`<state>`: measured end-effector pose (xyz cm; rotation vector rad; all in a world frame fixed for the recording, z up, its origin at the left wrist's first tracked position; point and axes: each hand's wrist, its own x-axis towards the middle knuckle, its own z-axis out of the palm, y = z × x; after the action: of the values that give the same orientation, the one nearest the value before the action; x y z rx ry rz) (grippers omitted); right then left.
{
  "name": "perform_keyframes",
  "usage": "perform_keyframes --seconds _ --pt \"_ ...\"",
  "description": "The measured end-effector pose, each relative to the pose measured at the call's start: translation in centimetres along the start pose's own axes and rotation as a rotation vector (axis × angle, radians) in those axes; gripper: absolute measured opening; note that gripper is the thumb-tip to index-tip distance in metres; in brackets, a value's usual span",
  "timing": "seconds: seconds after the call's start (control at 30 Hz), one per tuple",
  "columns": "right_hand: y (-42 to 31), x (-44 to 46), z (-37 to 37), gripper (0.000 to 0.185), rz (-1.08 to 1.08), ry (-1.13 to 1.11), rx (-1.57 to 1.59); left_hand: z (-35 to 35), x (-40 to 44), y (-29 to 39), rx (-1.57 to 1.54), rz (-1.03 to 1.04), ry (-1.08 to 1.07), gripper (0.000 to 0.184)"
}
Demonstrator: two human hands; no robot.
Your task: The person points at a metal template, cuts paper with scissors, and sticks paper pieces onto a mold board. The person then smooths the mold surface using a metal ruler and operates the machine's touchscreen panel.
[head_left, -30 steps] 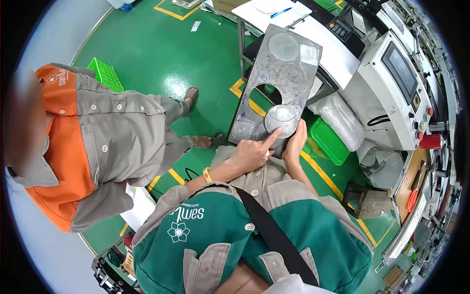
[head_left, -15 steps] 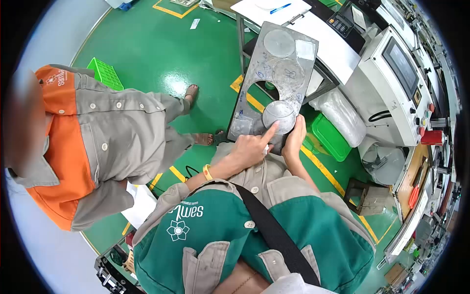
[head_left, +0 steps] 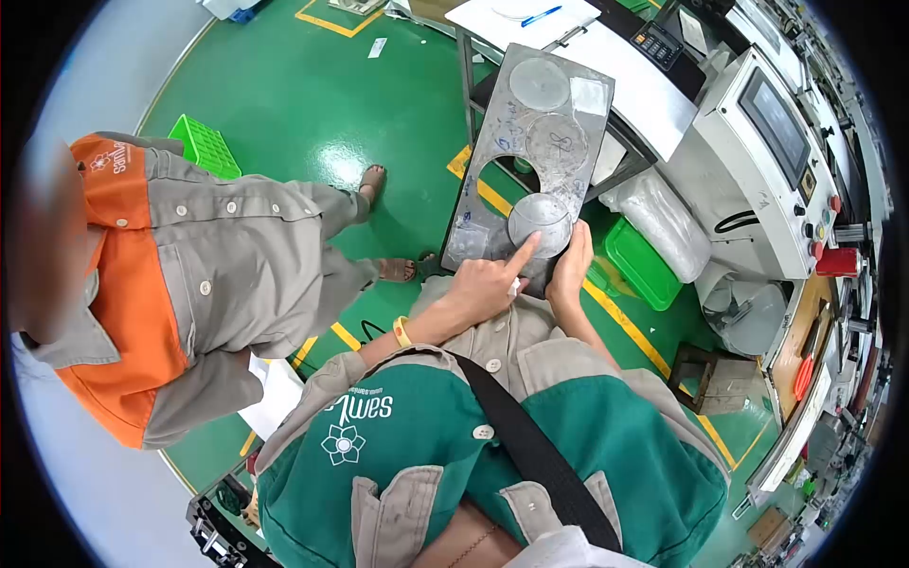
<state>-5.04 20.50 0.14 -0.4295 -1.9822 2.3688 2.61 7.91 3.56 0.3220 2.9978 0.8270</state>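
A grey metal plate [head_left: 488,123] with round marks, handwriting and a large round hole is held tilted in front of my body. At its near end lies a round grey disc [head_left: 540,220] with a curved line across it. My right hand [head_left: 570,268] is closed around the plate's near right edge, beside the disc. My left hand [head_left: 481,289], with a yellow wristband, points with its index finger stretched out and the tip on the disc. Its other fingers are curled, and a small white bit shows at them; I cannot tell what it is.
At the left stands a person in an orange and grey shirt [head_left: 123,293]. A white table [head_left: 653,104] with a calculator [head_left: 663,43] is beyond the plate. A control panel [head_left: 776,123], a green bin [head_left: 639,265] and a metal block [head_left: 715,379] are at the right.
My hands and the plate stay almost in place, with the index finger still on the disc. The view shifts very slightly.
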Motion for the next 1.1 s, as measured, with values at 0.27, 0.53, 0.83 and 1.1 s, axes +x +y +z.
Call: perform_keyframes --seconds 0.27,0.53,0.83,1.1 --pt "0.0 0.0 0.1 0.03 -0.02 -0.027 0.007 -2.2 0.0 -0.9 -0.59 -0.162 0.638 0.022" --pt "1.3 0.6 0.4 0.032 -0.041 -0.002 -0.021 -0.1 -2.8 -7.9 -1.549 -0.835 0.831 0.048" --pt "3.2 1.2 2.3 0.04 0.017 0.076 -0.062 2.9 -4.6 -6.6 -2.02 -0.766 0.489 0.021" --pt "2.7 1.2 3.2 0.042 0.035 -0.126 0.017 3.2 -4.4 -6.9 -2.022 -0.676 0.443 0.015"
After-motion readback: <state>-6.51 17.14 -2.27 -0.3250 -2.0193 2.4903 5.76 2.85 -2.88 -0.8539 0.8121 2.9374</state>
